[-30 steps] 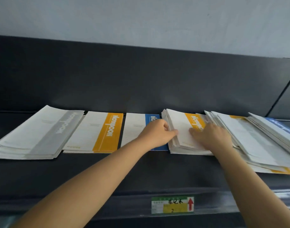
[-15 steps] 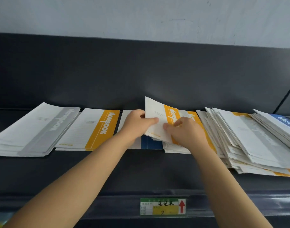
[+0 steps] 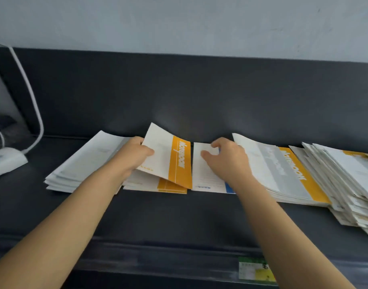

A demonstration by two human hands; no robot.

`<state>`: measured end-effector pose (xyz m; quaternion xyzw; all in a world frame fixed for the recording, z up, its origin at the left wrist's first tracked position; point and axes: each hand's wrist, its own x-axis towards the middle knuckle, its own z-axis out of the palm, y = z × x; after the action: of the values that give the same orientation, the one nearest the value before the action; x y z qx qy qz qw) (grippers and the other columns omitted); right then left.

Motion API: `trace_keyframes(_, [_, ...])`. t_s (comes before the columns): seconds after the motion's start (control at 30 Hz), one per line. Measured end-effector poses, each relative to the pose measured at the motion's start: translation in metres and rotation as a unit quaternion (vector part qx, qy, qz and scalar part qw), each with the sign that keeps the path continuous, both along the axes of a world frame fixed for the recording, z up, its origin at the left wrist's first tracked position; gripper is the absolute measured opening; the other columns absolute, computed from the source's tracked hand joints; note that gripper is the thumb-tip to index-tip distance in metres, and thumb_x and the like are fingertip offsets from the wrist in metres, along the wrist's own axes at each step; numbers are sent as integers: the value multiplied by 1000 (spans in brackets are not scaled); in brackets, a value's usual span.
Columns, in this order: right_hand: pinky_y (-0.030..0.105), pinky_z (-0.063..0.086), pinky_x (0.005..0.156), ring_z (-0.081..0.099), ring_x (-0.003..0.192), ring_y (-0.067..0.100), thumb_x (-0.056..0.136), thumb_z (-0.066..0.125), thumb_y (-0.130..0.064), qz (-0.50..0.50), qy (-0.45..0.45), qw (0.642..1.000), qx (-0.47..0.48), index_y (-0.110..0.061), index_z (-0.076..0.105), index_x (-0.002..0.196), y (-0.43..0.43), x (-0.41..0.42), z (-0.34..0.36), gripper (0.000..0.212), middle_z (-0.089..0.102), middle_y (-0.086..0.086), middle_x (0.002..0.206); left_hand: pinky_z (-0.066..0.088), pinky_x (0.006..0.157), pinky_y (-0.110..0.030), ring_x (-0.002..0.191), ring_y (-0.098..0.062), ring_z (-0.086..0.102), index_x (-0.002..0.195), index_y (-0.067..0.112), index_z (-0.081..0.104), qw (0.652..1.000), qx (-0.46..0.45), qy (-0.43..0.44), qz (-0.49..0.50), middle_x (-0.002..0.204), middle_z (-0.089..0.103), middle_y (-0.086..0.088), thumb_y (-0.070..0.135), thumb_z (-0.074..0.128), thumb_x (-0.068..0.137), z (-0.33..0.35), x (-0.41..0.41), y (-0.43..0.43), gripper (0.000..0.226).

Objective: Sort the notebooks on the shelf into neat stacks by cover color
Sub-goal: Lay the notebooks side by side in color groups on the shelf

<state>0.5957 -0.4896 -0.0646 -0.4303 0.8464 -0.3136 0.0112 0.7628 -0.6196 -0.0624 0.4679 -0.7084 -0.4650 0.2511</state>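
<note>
My left hand (image 3: pixel 133 156) holds a white notebook with an orange band (image 3: pixel 168 161) tilted just above the orange stack (image 3: pixel 154 184). To the left lies the grey-band stack (image 3: pixel 83 163), partly hidden by my left arm. My right hand (image 3: pixel 227 159) hovers with spread fingers over the blue-band notebook (image 3: pixel 206 176), holding nothing. Right of it sits an unsorted pile topped by a grey-band notebook (image 3: pixel 277 170) over an orange one. A messy heap of mixed notebooks (image 3: pixel 345 184) spreads at the far right.
The dark shelf (image 3: pixel 179 217) has a dark back panel and a clear front rail with a green and yellow price label (image 3: pixel 256 270). A white cable and a white device (image 3: pixel 6 161) sit at the far left end.
My left hand carried the orange-band notebook leftward from the unsorted pile to above the orange stack. My right hand let go of it and moved over the blue notebook. The camera panned left.
</note>
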Motion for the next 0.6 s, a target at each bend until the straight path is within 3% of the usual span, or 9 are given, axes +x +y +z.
trace_keyframes(0.13, [38, 51, 90, 55, 110, 23, 94, 52, -37, 72, 6, 995, 67, -18, 48, 132, -35, 42, -15, 43, 56, 4, 125, 53, 90, -46, 101, -26, 64, 109, 17, 64, 997, -30, -67, -32, 110, 68, -4, 6, 56, 78, -7, 18, -13, 34])
trace_keyframes(0.2, [36, 50, 90, 53, 112, 23, 95, 48, -37, 91, 11, 989, 119, -19, 45, 133, -45, 51, -21, 42, 55, 3, 125, 48, 81, -39, 111, -29, 56, 108, 15, 56, 990, -82, -115, -15, 123, 58, -5, 3, 53, 80, -9, 17, -16, 31])
trace_keyframes(0.3, [36, 45, 92, 51, 113, 24, 96, 46, -40, 98, 58, 982, 154, -17, 46, 132, -48, 54, -26, 42, 56, 5, 125, 33, 102, -39, 134, -30, 31, 137, 19, 40, 923, -261, -282, -24, 147, 35, -6, 21, 54, 91, -12, 12, -13, 49])
trace_keyframes(0.37, [36, 43, 94, 51, 114, 24, 96, 46, -45, 106, 70, 982, 141, -17, 48, 131, -47, 53, -30, 45, 56, 4, 127, 24, 111, -41, 141, -27, 26, 145, 19, 35, 886, -307, -336, -88, 153, 33, -3, 49, 48, 95, -16, 7, -10, 60])
trace_keyframes(0.43, [34, 41, 97, 51, 116, 22, 95, 50, -43, 92, 93, 987, 97, -18, 50, 130, -43, 50, -29, 42, 54, 2, 130, 25, 112, -41, 142, -25, 27, 147, 19, 34, 876, -272, -370, -148, 153, 34, -4, 66, 38, 92, -22, 1, -7, 72])
trace_keyframes(0.6, [28, 37, 99, 45, 121, 18, 92, 57, -32, 25, 129, 991, -30, -18, 57, 126, -25, 37, -15, 37, 52, -1, 134, 23, 116, -44, 144, -29, 25, 150, 18, 30, 837, -293, -430, -168, 156, 29, -10, 65, 23, 96, -30, -11, 4, 72])
